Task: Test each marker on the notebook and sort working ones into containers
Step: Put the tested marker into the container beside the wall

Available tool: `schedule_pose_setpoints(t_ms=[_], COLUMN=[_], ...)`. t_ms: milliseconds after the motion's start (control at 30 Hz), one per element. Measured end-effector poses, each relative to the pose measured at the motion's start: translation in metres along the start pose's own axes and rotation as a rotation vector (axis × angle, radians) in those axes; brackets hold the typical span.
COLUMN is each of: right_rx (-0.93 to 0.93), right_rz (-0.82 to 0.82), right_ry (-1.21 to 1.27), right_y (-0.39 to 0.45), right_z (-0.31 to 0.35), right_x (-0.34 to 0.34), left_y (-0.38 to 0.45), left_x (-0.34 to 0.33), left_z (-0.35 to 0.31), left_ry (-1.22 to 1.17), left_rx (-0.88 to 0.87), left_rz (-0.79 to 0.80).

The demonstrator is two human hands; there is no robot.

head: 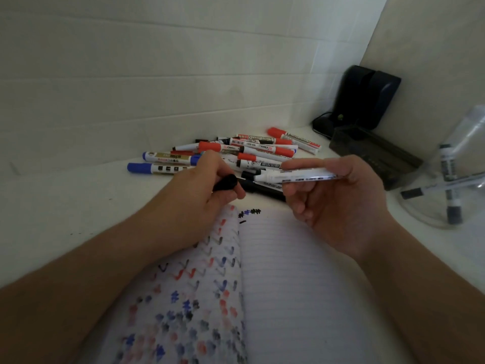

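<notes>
- Above the open notebook (288,271), my right hand (341,206) pinches an uncapped white marker (296,177), level.
- Left hand (199,190): fingers curled round its black cap (225,183).
- Behind, marker pile (236,153) on the bench (78,206); clear container (451,185) at right.

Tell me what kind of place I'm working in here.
Probably a desk or study corner at home or in an office: an open lined notebook covered in ink marks, a pile of whiteboard markers on a white surface against the wall, and a dark desk organiser.

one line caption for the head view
Right hand holds an uncapped marker, left hand its black cap, above a notebook.
</notes>
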State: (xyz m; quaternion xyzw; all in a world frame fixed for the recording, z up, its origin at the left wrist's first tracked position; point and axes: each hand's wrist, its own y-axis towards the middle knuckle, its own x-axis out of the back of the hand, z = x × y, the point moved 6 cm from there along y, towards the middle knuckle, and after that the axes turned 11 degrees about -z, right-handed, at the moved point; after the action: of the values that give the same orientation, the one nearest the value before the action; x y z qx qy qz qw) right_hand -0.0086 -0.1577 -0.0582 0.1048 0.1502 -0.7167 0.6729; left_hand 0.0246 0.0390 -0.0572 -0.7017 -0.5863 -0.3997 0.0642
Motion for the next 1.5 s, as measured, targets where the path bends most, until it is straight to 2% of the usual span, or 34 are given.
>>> schedule_pose_setpoints(t_ms=[267, 600, 733, 933, 1067, 1133, 1267, 1300, 1400, 1433, 1500], right_rx=[-0.014, -0.021, 0.076, 0.226, 0.192, 0.142, 0.157, 0.18, 0.274, 0.31, 0.371], right_rz=[0.023, -0.057, -0.097, -0.046, -0.052, -0.07, -0.114, -0.144, -0.296, -0.347, -0.449], right_ry=[-0.097, -0.14, -0.248, -0.222, -0.098, -0.044, -0.295, -0.334, -0.215, -0.167, -0.088], right_y=[0.003, 0.002, -0.001, -0.013, -0.017, -0.017, -0.014, -0.013, -0.017, -0.02, -0.031], right_z=[-0.013, -0.014, -0.009, 0.002, -0.003, -0.008, -0.016, -0.014, 0.015, 0.031, 0.064], right_x=[-0.002, 0.0, -0.004, -0.02, -0.028, -0.029, -0.035, -0.036, -0.023, -0.014, 0.008], left_y=[-0.001, 0.0, -0.001, -0.003, -0.002, 0.001, 0.008, 0.012, 0.029, 0.033, 0.035], left_x=[-0.003, -0.004, -0.002, 0.003, 0.008, 0.01, 0.005, 0.009, 0.038, 0.047, 0.056], left_z=[-0.007, -0.004, -0.01, -0.006, -0.014, -0.014, 0.006, 0.014, 0.044, 0.056, 0.08], left_ry=[0.074, 0.09, 0.013, -0.309, -0.315, -0.318, -0.105, -0.049, 0.244, 0.388, 0.565], left_rx=[-0.067, -0.095, -0.116, -0.037, -0.1, -0.096, -0.049, -0.066, -0.147, -0.122, -0.001], left_rz=[0.01, 0.002, -0.005, -0.061, -0.146, -0.125, 0.068, 0.039, -0.237, -0.299, -0.311])
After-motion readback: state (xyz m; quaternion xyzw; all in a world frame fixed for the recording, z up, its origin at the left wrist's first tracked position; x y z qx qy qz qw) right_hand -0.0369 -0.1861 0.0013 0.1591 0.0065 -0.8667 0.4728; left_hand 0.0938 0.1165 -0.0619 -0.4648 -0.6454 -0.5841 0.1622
